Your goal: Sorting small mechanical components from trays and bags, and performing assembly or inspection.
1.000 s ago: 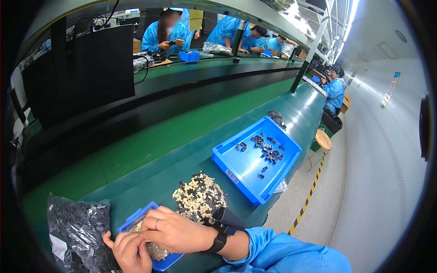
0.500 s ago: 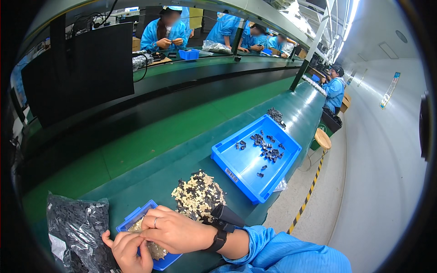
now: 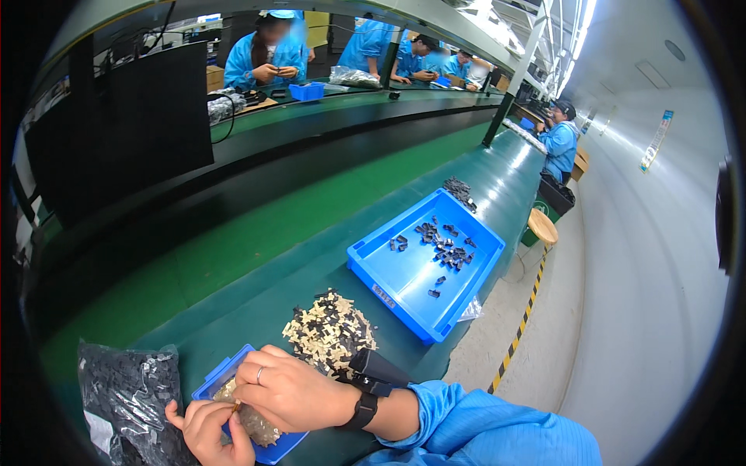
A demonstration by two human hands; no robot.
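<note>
Over a small blue bin [image 3: 286, 449] filled with small shiny pale pieces [image 3: 260, 429], my two hands meet at the fingertips. My left hand [image 3: 208, 432] pinches a tiny brownish part [image 3: 236, 406], its little finger sticking out. My right hand [image 3: 294, 391], with a ring and a black wristband, closes its fingertips at the same spot. Its fingers hide most of what they grip. Just beyond lies a heap of small cream and black parts [image 3: 330, 330]. To the left stands a clear plastic bag of black parts [image 3: 132, 396].
A large blue tray [image 3: 388, 291] with scattered black pieces [image 3: 451, 252] sits to the right on the green table. More black parts [image 3: 460, 192] lie behind it. A dark panel [image 3: 116, 132] stands at far left. Co-workers in blue work across the bench; a wooden stool [image 3: 542, 225] stands beyond.
The whole view has shifted slightly, with the tray and heap now a little further left. Both hands stay together over the bin, and a brownish part now shows between the fingertips.
</note>
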